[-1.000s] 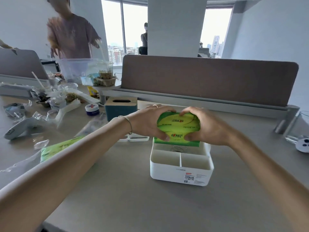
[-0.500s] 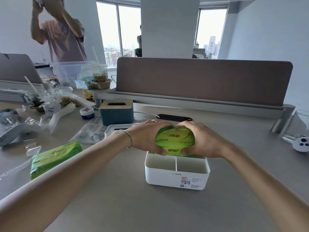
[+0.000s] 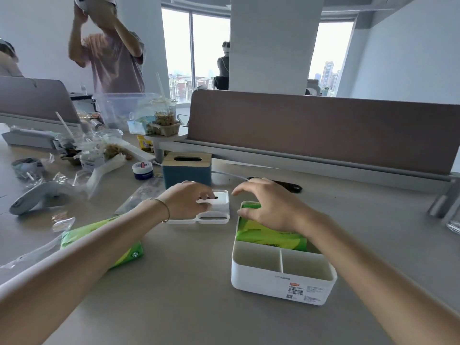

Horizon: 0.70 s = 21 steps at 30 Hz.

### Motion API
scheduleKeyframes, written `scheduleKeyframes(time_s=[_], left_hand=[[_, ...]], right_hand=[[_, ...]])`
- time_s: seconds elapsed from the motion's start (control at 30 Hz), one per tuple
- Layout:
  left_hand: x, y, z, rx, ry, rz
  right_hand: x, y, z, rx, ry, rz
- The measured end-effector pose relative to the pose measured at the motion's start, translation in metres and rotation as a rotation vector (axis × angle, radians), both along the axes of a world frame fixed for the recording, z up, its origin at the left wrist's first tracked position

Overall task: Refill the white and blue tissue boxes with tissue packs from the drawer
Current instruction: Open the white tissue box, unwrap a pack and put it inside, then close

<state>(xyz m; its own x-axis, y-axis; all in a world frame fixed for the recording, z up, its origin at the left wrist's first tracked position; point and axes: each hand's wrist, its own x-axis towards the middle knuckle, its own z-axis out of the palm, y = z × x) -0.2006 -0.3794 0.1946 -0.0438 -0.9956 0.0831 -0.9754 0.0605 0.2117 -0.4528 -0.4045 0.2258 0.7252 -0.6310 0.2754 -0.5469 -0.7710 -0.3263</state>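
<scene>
The white tissue box (image 3: 281, 285) stands open on the desk, right of centre. A green tissue pack (image 3: 271, 236) lies inside its rear compartment; the two front compartments are bare. My right hand (image 3: 268, 205) hovers over the pack's far end, fingers spread and holding nothing. My left hand (image 3: 189, 200) grips the box's white lid (image 3: 219, 217), which lies flat to the left of the box. The blue tissue box (image 3: 186, 174), with its slotted wooden top on, stands just behind the lid. A second green pack (image 3: 79, 234) lies partly under my left forearm.
Food containers, plastic wrap and a grey handheld device (image 3: 32, 197) crowd the left of the desk. A black object (image 3: 288, 187) lies behind my right hand. A brown partition (image 3: 323, 130) runs along the back. A glass (image 3: 453, 224) stands at the right edge. A person stands at the far left.
Both hands pushed the green pack down into the white box and let go. My left hand moved left onto the lid, and my right hand lifted off with fingers apart.
</scene>
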Motion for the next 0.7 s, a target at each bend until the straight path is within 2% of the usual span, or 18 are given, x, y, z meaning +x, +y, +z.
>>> scheduleKeyframes(time_s=[0.13, 0.27, 0.47, 0.7], left_hand=[[0.016, 0.002, -0.030, 0.095, -0.136, 0.112], [0.022, 0.001, -0.047, 0.081, -0.238, 0.136], [0.023, 0.005, -0.049, -0.042, -0.211, 0.137], [0.016, 0.027, -0.006, -0.189, -0.163, 0.122]], right_hand=[[0.033, -0.005, 0.001, 0.009, 0.064, 0.006], [0.054, -0.008, -0.002, 0.011, 0.095, 0.011], [0.067, -0.009, -0.012, 0.001, 0.105, 0.020], [0.067, -0.010, -0.017, -0.076, 0.071, -0.016]])
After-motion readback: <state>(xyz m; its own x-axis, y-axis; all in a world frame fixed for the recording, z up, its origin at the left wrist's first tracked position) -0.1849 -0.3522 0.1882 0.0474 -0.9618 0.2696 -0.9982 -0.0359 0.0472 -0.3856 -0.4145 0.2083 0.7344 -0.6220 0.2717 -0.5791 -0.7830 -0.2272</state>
